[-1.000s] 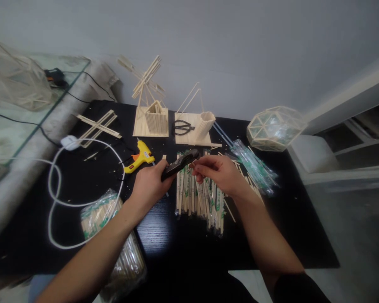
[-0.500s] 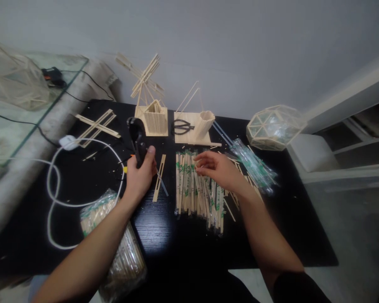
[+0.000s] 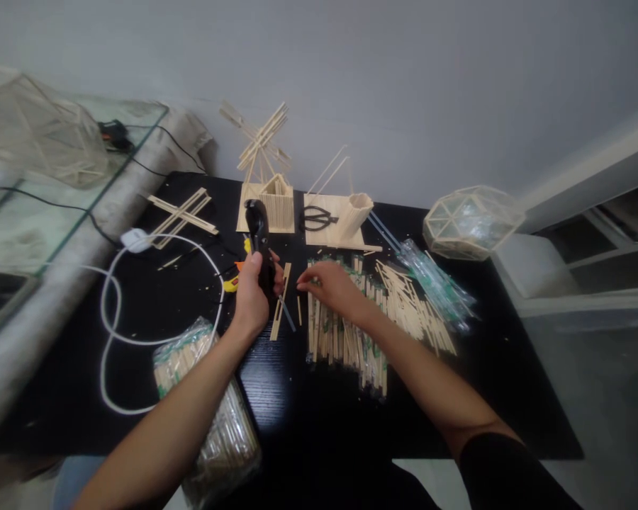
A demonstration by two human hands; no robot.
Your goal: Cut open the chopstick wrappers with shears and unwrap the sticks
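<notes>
My left hand [image 3: 255, 294] is wrapped round a black glue gun [image 3: 260, 234], its handle pointing up and away. A translucent glue stick [image 3: 288, 316] shows below that hand, beside a narrow frame of wooden strips [image 3: 277, 315] lying on the black table. My right hand [image 3: 332, 289] is closed in a pinch, and a short wooden stick [image 3: 299, 310] shows just below its fingertips, seemingly held there. Under the right wrist lies a row of wrapped chopsticks [image 3: 345, 340]. A yellow tool with orange [image 3: 231, 285] lies left of the glue gun, partly hidden.
Behind stand a stick windmill model [image 3: 266, 138] and a board with a stick cup [image 3: 354, 212] and black scissors [image 3: 319, 218]. Loose sticks [image 3: 412, 304] lie right, near a faceted stick lantern [image 3: 473, 223]. A white cable [image 3: 106, 354] loops left, above a chopstick pack [image 3: 223, 425].
My right hand has moved left from over the wrapped chopsticks towards the glue gun, and a short stick now shows below its fingers. The glue gun has turned more upright. The view has shifted slightly.
</notes>
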